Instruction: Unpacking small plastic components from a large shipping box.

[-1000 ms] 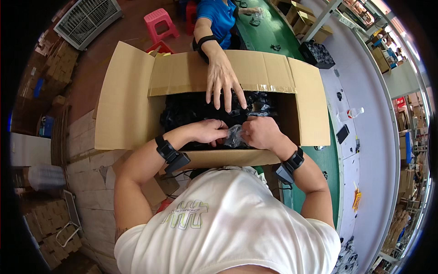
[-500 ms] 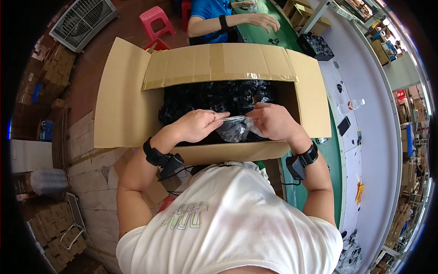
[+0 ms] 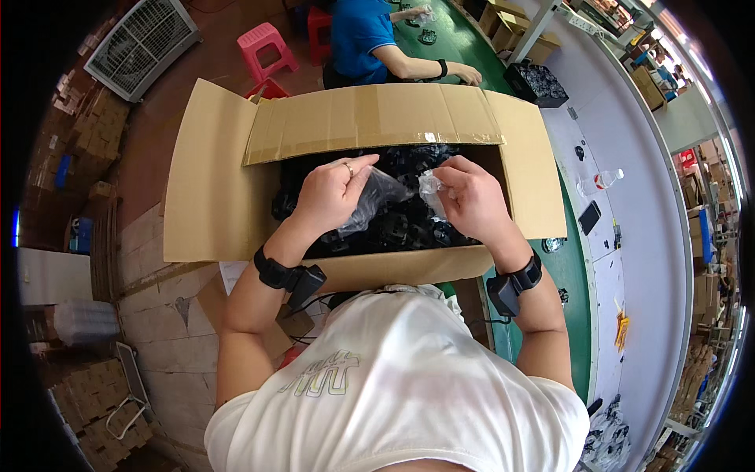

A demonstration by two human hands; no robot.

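Plastic bag: a thin, clear, creased plastic bag (image 3: 376, 200), grey over the dark contents, is held above the mouth of the carton, nearer its left half.
Bag's direction: its long axis slants from lower left, below the left hand (image 3: 332, 195), up to the right, where it narrows to a point facing the right hand (image 3: 474, 200).
Left fingers: closed on the bag's upper left part, the index finger stretched to the right.
Right fingers: pinched together on a crumpled tuft of clear, whitish plastic (image 3: 430, 183); whether the tuft joins the bag's point cannot be told.
Carton edges: the large brown cardboard carton (image 3: 370, 267) has its left, right and far flaps folded outward; the far flap slopes across the back of the opening.
Open room: a gap lies between the left hand and the carton's left wall; the right hand is close to the right wall.
Carton contents: a heap of small black parts (image 3: 393, 228), some with a plastic sheen.
Green bench: the long green bench (image 3: 562, 338) runs along the right; a black bin (image 3: 537, 83) of dark, shiny pieces stands on its far stretch.
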